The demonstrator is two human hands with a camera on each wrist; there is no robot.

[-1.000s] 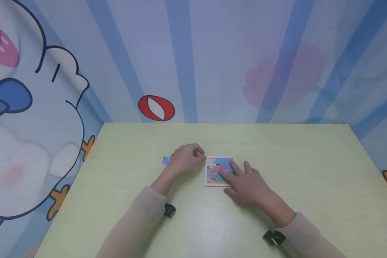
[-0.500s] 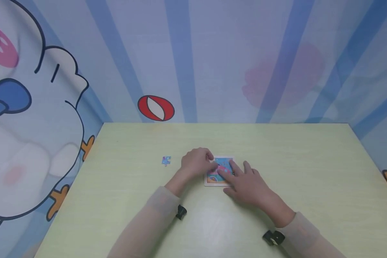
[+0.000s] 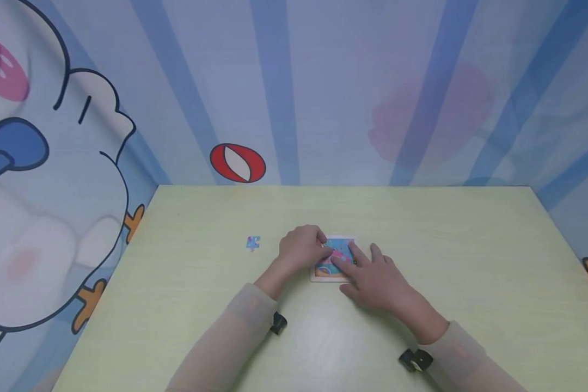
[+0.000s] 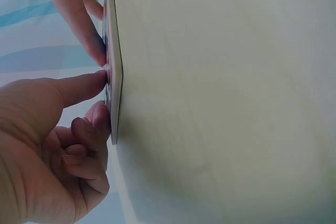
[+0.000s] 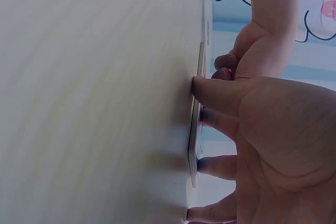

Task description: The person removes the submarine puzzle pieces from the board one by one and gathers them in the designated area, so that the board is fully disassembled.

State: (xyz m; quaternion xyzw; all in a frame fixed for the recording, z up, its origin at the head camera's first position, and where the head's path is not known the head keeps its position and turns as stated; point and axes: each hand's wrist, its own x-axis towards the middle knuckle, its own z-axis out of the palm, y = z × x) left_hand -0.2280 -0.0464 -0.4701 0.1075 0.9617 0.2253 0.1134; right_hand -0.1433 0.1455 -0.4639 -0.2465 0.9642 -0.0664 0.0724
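Observation:
A small square jigsaw puzzle (image 3: 342, 245) in a white-edged frame lies at the middle of the table, its picture blue, pink and orange. My left hand (image 3: 301, 247) is over its upper left corner, thumb and index finger pinching at what seems a puzzle piece, mostly covered by the fingers. In the left wrist view, the other fingers of that left hand (image 4: 58, 140) are curled in. My right hand (image 3: 374, 280) rests on the puzzle's right side with spread, fairly straight fingers; its thumb touches the near edge. A loose blue puzzle piece (image 3: 252, 243) lies left of my left hand.
The pale yellow-green table (image 3: 446, 234) ends at a blue striped backdrop (image 3: 323, 98) behind and a cartoon-printed wall (image 3: 54, 218) on the left. Black wrist cameras (image 3: 415, 360) sit under both sleeves.
My left hand has moved right from beside the loose piece onto the puzzle's upper left corner, baring that piece fully. My right hand has stayed in place.

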